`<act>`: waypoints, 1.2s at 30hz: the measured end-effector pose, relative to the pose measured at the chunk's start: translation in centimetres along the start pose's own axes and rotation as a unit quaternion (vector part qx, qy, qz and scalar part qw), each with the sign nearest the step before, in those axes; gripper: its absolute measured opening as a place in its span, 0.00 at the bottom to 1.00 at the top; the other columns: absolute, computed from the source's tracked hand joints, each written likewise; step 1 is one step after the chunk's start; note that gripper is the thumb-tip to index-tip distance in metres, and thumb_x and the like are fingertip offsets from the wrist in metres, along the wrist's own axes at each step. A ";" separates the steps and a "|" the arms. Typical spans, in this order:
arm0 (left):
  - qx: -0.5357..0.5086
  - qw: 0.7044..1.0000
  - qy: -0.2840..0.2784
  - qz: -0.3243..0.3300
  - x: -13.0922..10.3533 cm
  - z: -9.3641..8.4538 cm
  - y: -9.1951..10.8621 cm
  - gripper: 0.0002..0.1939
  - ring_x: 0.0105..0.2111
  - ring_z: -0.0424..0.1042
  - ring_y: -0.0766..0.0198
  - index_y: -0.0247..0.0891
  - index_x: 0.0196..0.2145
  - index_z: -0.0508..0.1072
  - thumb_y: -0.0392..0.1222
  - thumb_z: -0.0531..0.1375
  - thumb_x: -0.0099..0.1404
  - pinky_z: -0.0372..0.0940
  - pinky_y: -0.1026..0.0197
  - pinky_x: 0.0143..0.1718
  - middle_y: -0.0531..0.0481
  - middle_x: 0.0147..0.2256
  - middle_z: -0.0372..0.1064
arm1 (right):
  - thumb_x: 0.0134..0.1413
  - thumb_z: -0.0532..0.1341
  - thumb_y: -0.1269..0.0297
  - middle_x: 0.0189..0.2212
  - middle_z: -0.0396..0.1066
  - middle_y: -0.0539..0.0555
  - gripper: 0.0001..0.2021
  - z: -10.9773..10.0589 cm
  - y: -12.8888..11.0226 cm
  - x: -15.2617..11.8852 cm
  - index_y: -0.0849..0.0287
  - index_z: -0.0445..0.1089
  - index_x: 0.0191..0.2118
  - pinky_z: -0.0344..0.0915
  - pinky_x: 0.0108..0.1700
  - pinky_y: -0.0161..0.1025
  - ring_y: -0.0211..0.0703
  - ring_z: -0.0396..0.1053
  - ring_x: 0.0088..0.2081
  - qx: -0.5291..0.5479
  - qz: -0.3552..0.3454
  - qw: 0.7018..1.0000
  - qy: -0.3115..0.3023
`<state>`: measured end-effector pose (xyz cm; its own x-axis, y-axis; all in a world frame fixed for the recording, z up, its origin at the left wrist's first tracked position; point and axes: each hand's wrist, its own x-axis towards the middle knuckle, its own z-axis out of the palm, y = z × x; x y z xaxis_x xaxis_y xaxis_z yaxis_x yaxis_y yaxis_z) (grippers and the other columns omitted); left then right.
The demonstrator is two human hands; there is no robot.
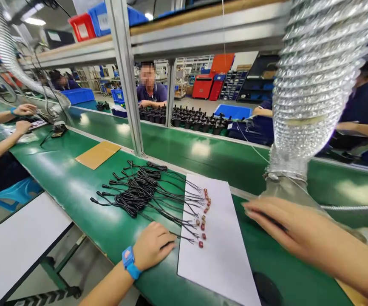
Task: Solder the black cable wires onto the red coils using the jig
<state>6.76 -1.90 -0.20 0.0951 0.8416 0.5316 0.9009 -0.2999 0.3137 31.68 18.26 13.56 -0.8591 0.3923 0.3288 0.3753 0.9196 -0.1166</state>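
My left hand (154,245), with a blue wristband, rests on the green bench, fingers curled in at the near end of a bundle of black cables (137,192). One black cable (184,239) runs past its fingertips onto a white sheet (214,263); the exact grip is partly hidden. The cables' split, bare wire ends lie on the sheet beside a row of several small red and brown parts (201,244). My right hand (275,221), slightly blurred, is right of the sheet, fingers stretched out and thumb apart, nothing visible in it.
A silvery duct (314,85) hangs at the right, above my right hand. A metal post (126,80) rises behind the cables. A brown envelope-like sheet (97,154) lies left of them. A co-worker's hands (24,117) are at far left; another person (152,91) sits across the belt.
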 end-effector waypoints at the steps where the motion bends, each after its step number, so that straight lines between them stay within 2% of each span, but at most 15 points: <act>1: -0.004 1.000 -0.003 -0.007 -0.1 -0.1 -0.1 0.07 0.31 0.67 0.65 0.38 0.37 0.72 0.39 0.55 0.64 0.62 0.61 0.33 0.50 0.29 0.71 | 0.61 0.45 0.55 0.39 0.71 0.54 0.19 0.6 -0.5 1.9 0.54 0.71 0.41 0.68 0.41 0.40 0.43 0.70 0.39 0.002 -0.005 0.998 -0.056; 4: -0.011 0.999 -0.005 -0.031 -0.1 -0.2 -0.5 0.07 0.31 0.68 0.65 0.38 0.37 0.72 0.39 0.55 0.64 0.64 0.61 0.34 0.50 0.30 0.72 | 0.60 0.45 0.64 0.44 0.70 0.57 0.17 2.7 -0.7 8.0 0.59 0.69 0.46 0.65 0.46 0.40 0.45 0.68 0.45 -0.042 0.079 0.975 -0.205; 6: -0.014 0.999 -0.008 -0.038 -0.2 -0.3 -0.6 0.07 0.30 0.68 0.65 0.38 0.37 0.72 0.39 0.55 0.65 0.64 0.61 0.33 0.50 0.30 0.72 | 0.58 0.47 0.69 0.46 0.69 0.59 0.16 4.4 0.0 11.2 0.61 0.69 0.46 0.64 0.45 0.39 0.45 0.68 0.45 -0.046 0.108 0.963 -0.244; 8: -0.017 0.999 -0.010 -0.037 -0.3 -0.2 -0.7 0.08 0.30 0.68 0.65 0.38 0.38 0.72 0.39 0.54 0.65 0.65 0.61 0.33 0.50 0.30 0.71 | 0.58 0.49 0.72 0.46 0.69 0.59 0.15 6.3 1.0 13.1 0.62 0.69 0.47 0.64 0.45 0.38 0.44 0.68 0.45 -0.043 0.127 0.951 -0.277; 11: -0.013 0.999 -0.014 -0.035 -0.6 -0.1 -0.8 0.08 0.30 0.68 0.65 0.37 0.39 0.72 0.39 0.55 0.65 0.65 0.61 0.33 0.49 0.31 0.71 | 0.59 0.53 0.65 0.44 0.69 0.57 0.12 9.3 2.0 14.3 0.62 0.67 0.46 0.65 0.46 0.41 0.40 0.68 0.44 -0.034 0.143 0.935 -0.322; 14: 0.001 0.999 -0.039 -0.031 -0.7 0.0 -0.9 0.08 0.30 0.67 0.64 0.38 0.39 0.72 0.38 0.55 0.64 0.65 0.61 0.33 0.50 0.31 0.71 | 0.59 0.54 0.56 0.40 0.69 0.54 0.15 11.5 2.2 14.6 0.63 0.67 0.42 0.66 0.46 0.43 0.38 0.68 0.41 -0.019 0.144 0.922 -0.358; 17: 0.020 0.998 -0.060 -0.023 -0.5 0.1 -0.9 0.08 0.31 0.67 0.63 0.37 0.40 0.72 0.39 0.54 0.65 0.64 0.61 0.33 0.49 0.31 0.70 | 0.58 0.55 0.55 0.40 0.69 0.54 0.15 12.8 2.3 14.7 0.63 0.67 0.43 0.65 0.46 0.43 0.39 0.67 0.41 -0.004 0.144 0.917 -0.372; 22: 0.070 0.995 -0.061 -0.024 -0.1 0.2 -0.9 0.10 0.29 0.64 0.63 0.35 0.41 0.71 0.39 0.53 0.66 0.62 0.61 0.30 0.49 0.28 0.67 | 0.58 0.56 0.58 0.40 0.70 0.55 0.16 13.5 3.0 14.6 0.64 0.67 0.46 0.65 0.44 0.42 0.39 0.68 0.40 0.013 0.154 0.915 -0.373; 25: 0.119 0.990 -0.079 -0.014 0.7 0.2 -1.3 0.11 0.28 0.62 0.63 0.36 0.42 0.71 0.40 0.52 0.67 0.60 0.60 0.29 0.49 0.27 0.65 | 0.54 0.58 0.64 0.39 0.72 0.54 0.12 13.2 3.0 14.2 0.62 0.71 0.43 0.63 0.40 0.36 0.39 0.68 0.39 0.018 0.144 0.913 -0.380; 28: 0.147 0.983 -0.111 0.015 1.9 0.2 -2.0 0.10 0.27 0.60 0.63 0.37 0.37 0.73 0.40 0.52 0.66 0.57 0.60 0.28 0.50 0.26 0.64 | 0.53 0.56 0.65 0.35 0.73 0.52 0.10 12.7 2.2 13.6 0.58 0.73 0.38 0.61 0.36 0.33 0.38 0.69 0.36 0.027 0.123 0.908 -0.399; 30: 0.160 0.978 -0.127 0.037 2.9 0.4 -2.6 0.09 0.27 0.59 0.63 0.37 0.34 0.73 0.38 0.53 0.66 0.56 0.60 0.28 0.50 0.26 0.63 | 0.56 0.54 0.59 0.32 0.73 0.53 0.14 12.2 1.3 13.2 0.60 0.74 0.35 0.60 0.35 0.34 0.39 0.69 0.33 0.025 0.106 0.906 -0.410; 32: 0.165 0.976 -0.134 0.046 3.8 0.7 -3.0 0.09 0.27 0.59 0.63 0.36 0.33 0.73 0.37 0.52 0.66 0.55 0.60 0.28 0.49 0.27 0.63 | 0.54 0.52 0.48 0.27 0.72 0.56 0.22 11.7 0.3 12.9 0.62 0.73 0.32 0.60 0.34 0.37 0.42 0.68 0.30 0.013 0.092 0.903 -0.420; 34: 0.158 0.978 -0.130 0.041 4.5 1.0 -3.3 0.10 0.28 0.59 0.63 0.36 0.33 0.72 0.37 0.52 0.66 0.54 0.60 0.28 0.49 0.27 0.63 | 0.46 0.54 0.37 0.26 0.71 0.59 0.30 11.3 -0.7 12.6 0.64 0.72 0.30 0.61 0.37 0.40 0.47 0.68 0.31 -0.005 0.078 0.900 -0.428; 36: 0.149 0.980 -0.124 0.031 4.9 1.5 -3.5 0.09 0.29 0.59 0.63 0.37 0.34 0.72 0.37 0.52 0.66 0.53 0.60 0.28 0.49 0.28 0.64 | 0.36 0.58 0.32 0.29 0.70 0.62 0.35 11.0 -1.6 12.3 0.66 0.71 0.32 0.60 0.44 0.46 0.53 0.68 0.35 -0.026 0.056 0.902 -0.427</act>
<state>4.65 3.93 0.13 0.2203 0.9205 0.3227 0.9704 -0.2404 0.0231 16.70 21.82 7.49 -0.7609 0.3784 -0.5271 0.4739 0.8790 -0.0530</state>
